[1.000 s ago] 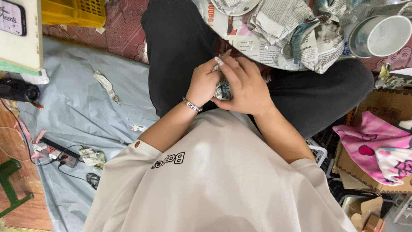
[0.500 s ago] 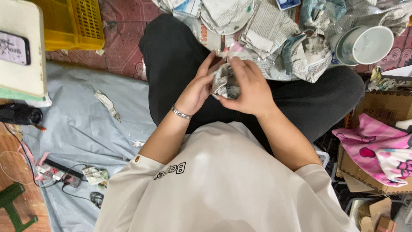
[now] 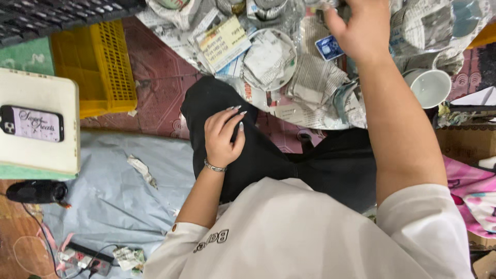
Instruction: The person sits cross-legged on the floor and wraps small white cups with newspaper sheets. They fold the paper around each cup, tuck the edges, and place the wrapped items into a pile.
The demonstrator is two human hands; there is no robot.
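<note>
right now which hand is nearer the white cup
The right hand. It is stretched out over the newspaper pile, up and to the left of the white cup. The left hand rests on the black trouser leg, much farther off on the other side.

Red patterned carpet [image 3: 155, 98] on the floor, partly under a pale blue sheet [image 3: 103, 191]. Yellow plastic crate [image 3: 98, 67] at the back. Brown cardboard box [image 3: 465, 144] at one side. Soft, even light.

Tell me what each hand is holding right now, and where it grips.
Nothing is held. The left hand rests open on the black trouser leg; the right hand reaches, fingers spread, over the newspaper-wrapped items.
</note>
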